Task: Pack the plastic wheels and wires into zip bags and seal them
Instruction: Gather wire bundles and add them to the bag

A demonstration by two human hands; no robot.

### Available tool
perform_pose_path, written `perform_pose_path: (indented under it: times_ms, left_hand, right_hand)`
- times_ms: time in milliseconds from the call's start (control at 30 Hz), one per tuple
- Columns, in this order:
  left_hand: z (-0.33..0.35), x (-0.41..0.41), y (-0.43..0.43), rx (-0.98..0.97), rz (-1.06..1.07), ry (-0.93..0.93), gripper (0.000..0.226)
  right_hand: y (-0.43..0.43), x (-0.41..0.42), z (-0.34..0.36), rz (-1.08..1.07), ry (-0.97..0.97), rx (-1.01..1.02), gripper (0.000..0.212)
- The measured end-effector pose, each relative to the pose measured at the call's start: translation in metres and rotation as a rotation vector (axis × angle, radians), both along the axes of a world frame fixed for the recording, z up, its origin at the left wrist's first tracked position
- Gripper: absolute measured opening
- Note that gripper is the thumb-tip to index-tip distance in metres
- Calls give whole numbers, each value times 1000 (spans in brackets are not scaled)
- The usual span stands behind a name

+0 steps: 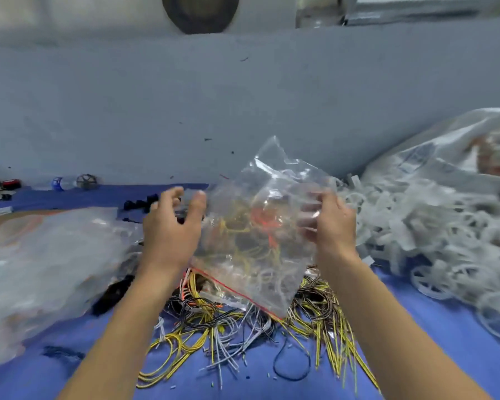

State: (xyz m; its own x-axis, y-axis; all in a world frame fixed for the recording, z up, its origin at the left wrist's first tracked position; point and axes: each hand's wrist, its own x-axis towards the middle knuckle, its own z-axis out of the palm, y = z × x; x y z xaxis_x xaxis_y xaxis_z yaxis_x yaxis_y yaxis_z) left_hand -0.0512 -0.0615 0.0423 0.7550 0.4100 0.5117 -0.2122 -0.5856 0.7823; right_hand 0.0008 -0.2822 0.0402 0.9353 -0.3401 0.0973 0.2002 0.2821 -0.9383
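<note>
A clear zip bag (pixel 260 226) with a red seal line at its lower edge hangs above the wire pile. Yellow and orange wires show inside it. My right hand (pixel 329 223) grips the bag's right side, fingers curled into the plastic. To the bag's left, my left hand (pixel 173 223) has its fingers spread and loosely curved, touching the bag's edge at most. Loose yellow, black and white wires (pixel 243 321) lie on the blue cloth below. White plastic wheels (pixel 433 226) are heaped at the right.
A pile of clear bags (pixel 41 264) lies at the left. A big plastic sack (pixel 451 151) sits behind the wheels. Small black parts (pixel 139 204), a bottle (pixel 59 183) and red items (pixel 10 183) lie by the grey wall.
</note>
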Motion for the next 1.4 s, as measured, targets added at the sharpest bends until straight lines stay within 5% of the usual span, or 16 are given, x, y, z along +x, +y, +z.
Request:
perform_pose_path:
  times_ms: [100,200,367,633,767,1000,1300,1400]
  left_hand:
    - [-54,-11,-22,-335,-317,329,55]
    - [-93,-15,-49,-498,-470,448,50]
    - [-120,-16,-88,-429,-483,399,28]
    - [-142,-5,-66,-473,-256,235,36]
    - [-147,-5,-66,-510,-331,197,26]
    - [-145,-8,-67,-386,-323,131,26]
    - [-145,-10,-69,-295,-290,99,25]
    - [-147,-11,-66,-227,-244,82,28]
  right_hand:
    - [-46,-10,-49,-148,181,118,36]
    - [-76,-25,-89,-271,293,160,36]
    - [-89,-38,-119,-359,377,159,33]
    - [-92,-44,-139,-342,260,72,27]
    - [-96,-49,-133,-529,118,-364,25]
    - [-85,-32,-116,-92,242,-902,28]
    - [-87,-19,-131,34,318,-942,53]
    - [-95,-16,-130,70,290,-675,48]
